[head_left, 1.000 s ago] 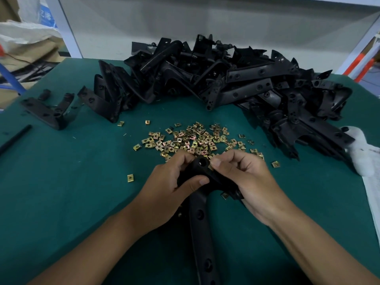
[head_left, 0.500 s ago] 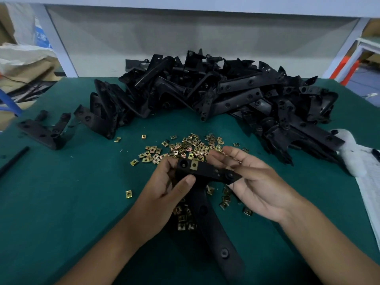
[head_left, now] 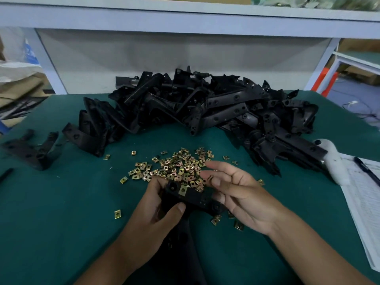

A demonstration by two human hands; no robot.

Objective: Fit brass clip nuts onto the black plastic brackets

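One nut (head_left: 183,190) is already sitting on the top edge of the bracket (head_left: 193,199) this person is working on, so the job right now looks like grabbing the next one. The left hand (head_left: 158,214) grips the bracket low over the green table (head_left: 61,223), fingers curled round its end and the thumb pressed across the front. The right hand (head_left: 236,190) hangs just beside it, palm up, fingers loosely spread; there might be a nut between two of them, I can't tell. The loose nuts (head_left: 176,167) lie scattered right behind both hands, with the big heap of brackets (head_left: 205,108) further back. If it were me I'd pinch one nut by its closed side, line the open mouth up with the bracket edge over a hole, and push it on square so it doesn't go on crooked.
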